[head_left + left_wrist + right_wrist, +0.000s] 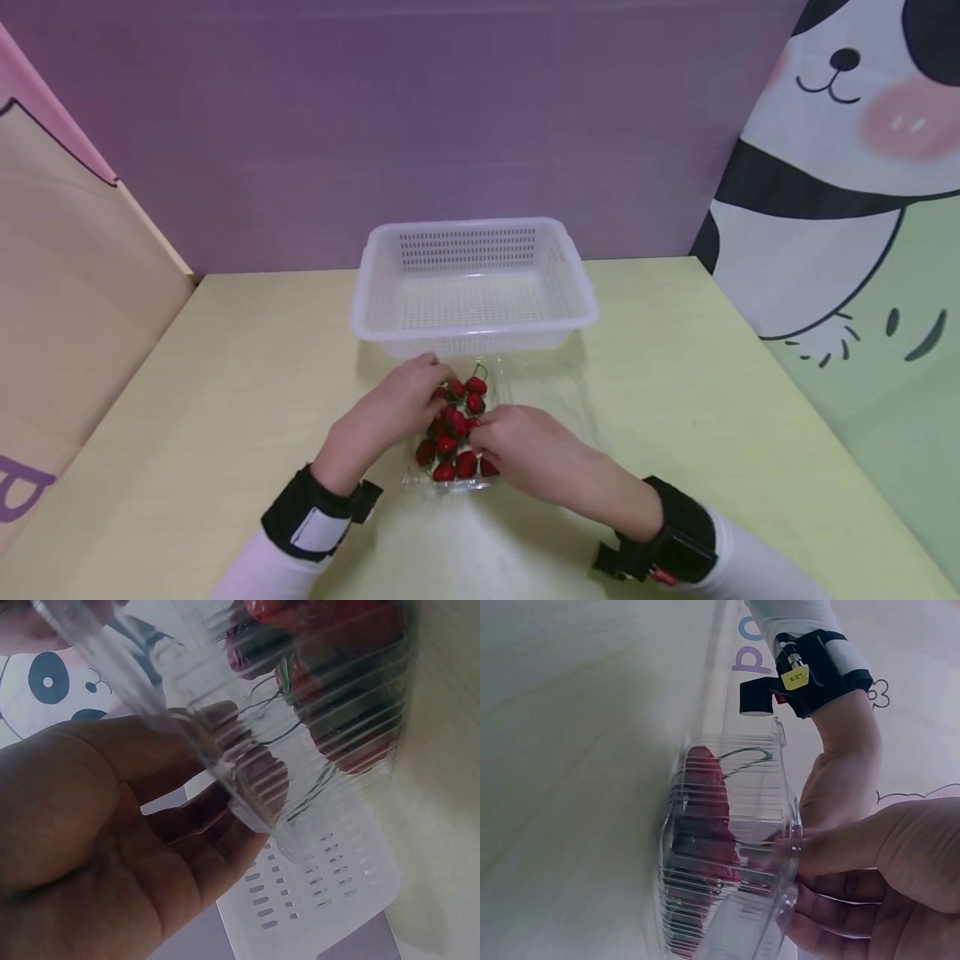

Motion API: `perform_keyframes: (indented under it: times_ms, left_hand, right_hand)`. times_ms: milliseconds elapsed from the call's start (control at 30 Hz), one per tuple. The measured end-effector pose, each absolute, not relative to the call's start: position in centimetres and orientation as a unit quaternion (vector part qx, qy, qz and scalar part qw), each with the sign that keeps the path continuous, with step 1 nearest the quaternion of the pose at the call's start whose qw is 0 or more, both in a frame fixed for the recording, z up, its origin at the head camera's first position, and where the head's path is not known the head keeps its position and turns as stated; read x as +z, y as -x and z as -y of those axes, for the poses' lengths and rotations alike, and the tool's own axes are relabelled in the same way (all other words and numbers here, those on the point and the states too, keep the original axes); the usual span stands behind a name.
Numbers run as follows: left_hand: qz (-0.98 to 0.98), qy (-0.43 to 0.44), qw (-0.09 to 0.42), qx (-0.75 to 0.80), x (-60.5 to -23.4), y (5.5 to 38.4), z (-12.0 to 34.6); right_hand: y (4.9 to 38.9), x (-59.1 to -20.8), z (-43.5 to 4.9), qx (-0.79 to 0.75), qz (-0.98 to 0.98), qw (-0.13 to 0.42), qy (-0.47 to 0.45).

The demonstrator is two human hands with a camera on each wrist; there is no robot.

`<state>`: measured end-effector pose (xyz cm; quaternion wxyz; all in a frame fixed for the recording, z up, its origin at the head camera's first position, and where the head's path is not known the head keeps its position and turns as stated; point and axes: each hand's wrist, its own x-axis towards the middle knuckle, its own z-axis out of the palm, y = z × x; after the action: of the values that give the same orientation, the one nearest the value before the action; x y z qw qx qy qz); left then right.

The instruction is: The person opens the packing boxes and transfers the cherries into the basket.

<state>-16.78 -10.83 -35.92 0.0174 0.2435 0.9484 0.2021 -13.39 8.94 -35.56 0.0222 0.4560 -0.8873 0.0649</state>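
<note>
Red cherries [446, 444] with green stems fill a clear plastic clamshell box [420, 480] on the table. My left hand [399, 402] reaches over the box's left side, thumb and fingers apart among the cherries at the back. In the left wrist view, its fingertips show through the clear wall beside thin stems [274, 739]. From the right side, my right hand [528, 450] dips into the box. The right wrist view shows its thumb and finger pinching a cherry stem [754, 845] behind the clear wall; the fingertips are partly blurred by the plastic.
Behind the box stands a white perforated plastic basket [480, 325], with nothing in it. The box's clear lid [551, 400] lies opened out to the right. A purple wall [450, 125] closes off the table's far edge, with printed panels on both sides.
</note>
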Motion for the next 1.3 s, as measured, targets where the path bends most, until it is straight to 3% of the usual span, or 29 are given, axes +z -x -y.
perform_keyframes:
  times_ms: [467, 1300]
  left_hand:
    - [-0.941, -0.261, 0.021, 0.212, -35.9, 17.3, 10.8]
    - [-0.93, -0.28, 0.036, 0.236, -36.5, 17.3, 10.7]
  right_hand:
    - [13.6, -34.1, -10.2, 0.114, 0.893, 0.017, -0.435]
    - [15.4, -30.9, -13.5, 0.181, 0.887, 0.096, -0.413]
